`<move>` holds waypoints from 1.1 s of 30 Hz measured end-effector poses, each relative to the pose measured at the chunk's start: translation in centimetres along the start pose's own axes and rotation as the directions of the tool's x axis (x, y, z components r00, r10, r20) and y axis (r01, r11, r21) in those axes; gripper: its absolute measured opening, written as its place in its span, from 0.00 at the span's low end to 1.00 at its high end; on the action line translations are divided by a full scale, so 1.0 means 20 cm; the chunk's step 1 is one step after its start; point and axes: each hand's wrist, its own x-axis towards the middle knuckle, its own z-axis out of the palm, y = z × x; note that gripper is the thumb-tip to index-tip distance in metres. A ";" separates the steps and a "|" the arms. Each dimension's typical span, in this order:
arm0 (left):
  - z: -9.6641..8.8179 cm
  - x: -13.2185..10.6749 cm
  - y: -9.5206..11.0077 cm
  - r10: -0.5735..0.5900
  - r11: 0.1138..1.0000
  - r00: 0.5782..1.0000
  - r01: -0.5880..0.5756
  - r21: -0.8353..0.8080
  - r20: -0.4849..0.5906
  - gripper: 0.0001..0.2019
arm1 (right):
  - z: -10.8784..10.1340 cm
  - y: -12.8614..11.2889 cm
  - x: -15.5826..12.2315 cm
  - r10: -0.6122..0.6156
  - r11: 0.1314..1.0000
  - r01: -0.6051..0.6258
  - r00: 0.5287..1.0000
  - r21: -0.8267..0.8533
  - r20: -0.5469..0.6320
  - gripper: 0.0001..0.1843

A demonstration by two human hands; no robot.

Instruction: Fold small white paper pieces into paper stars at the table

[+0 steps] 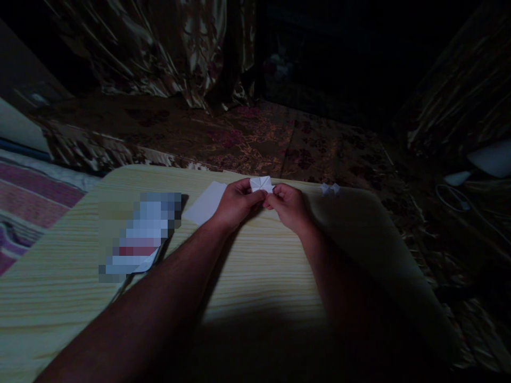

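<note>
A small folded piece of white paper (pixel 261 184), marked with crossing creases, is held up between both hands above the far side of the table. My left hand (pixel 238 201) pinches it from the left, thumb across its lower edge. Closed at the paper's lower right corner is my right hand (pixel 286 203), its thumb and finger gripping there. The two thumbs almost meet. Beside my left hand a flat white sheet of paper (pixel 206 204) lies on the table, partly covered by that hand.
The light wooden table (pixel 255 287) has rounded corners. A blurred-out flat object (pixel 143 234) lies on its left part. Near the far right edge sits a small folded white paper piece (pixel 330 189). Patterned curtains (pixel 191 48) hang behind; a pale cable (pixel 451 199) is at the right.
</note>
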 end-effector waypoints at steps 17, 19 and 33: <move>-0.02 0.01 0.00 -0.077 0.987 0.997 0.074 -0.142 -0.020 0.11 | 0.02 0.02 0.00 -0.069 0.997 0.067 0.997 -0.047 -0.034 0.05; -0.02 0.01 0.00 -0.082 0.986 0.996 0.077 -0.150 -0.031 0.11 | 0.02 0.02 -0.01 -0.068 0.996 0.066 0.997 -0.061 -0.034 0.05; -0.02 0.01 0.00 -0.078 0.985 0.997 0.074 -0.156 -0.022 0.09 | 0.03 0.00 -0.01 -0.063 0.997 0.062 0.997 -0.038 -0.041 0.04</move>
